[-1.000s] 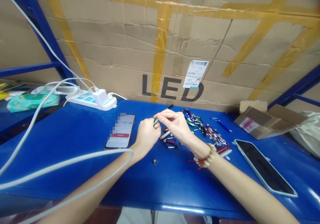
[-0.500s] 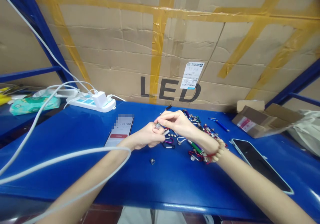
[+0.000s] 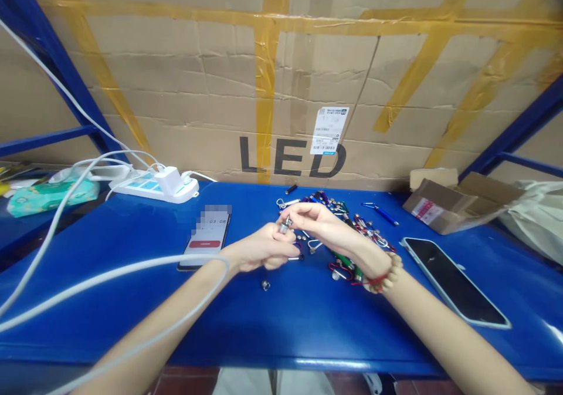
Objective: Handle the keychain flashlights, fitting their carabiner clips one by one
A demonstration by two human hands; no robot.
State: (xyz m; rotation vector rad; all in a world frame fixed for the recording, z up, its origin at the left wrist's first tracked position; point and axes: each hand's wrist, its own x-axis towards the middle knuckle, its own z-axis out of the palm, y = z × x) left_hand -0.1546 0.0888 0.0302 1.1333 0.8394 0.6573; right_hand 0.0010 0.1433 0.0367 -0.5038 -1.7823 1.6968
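Note:
My left hand point(image 3: 263, 252) and my right hand point(image 3: 317, 223) meet above the blue table point(image 3: 281, 318), both pinching one small silver keychain flashlight point(image 3: 285, 226). The left fingers curl round its lower part, the right fingertips pinch its top. A beaded bracelet point(image 3: 385, 274) sits on my right wrist. Behind and under my right hand lies a pile of small coloured keychain flashlights with carabiners point(image 3: 352, 230). A tiny metal cap point(image 3: 265, 285) lies alone on the table just below my left hand.
A phone with a timer point(image 3: 206, 239) lies left of my hands; a dark phone point(image 3: 453, 280) lies at the right. A power strip with charger point(image 3: 162, 185) and white cables point(image 3: 109, 280) are on the left. An open cardboard box point(image 3: 457, 207) stands at the right.
Both hands have dropped slightly and kept working on the small flashlight; the left hand has turned palm-inward round it. The view has shifted a little to the right.

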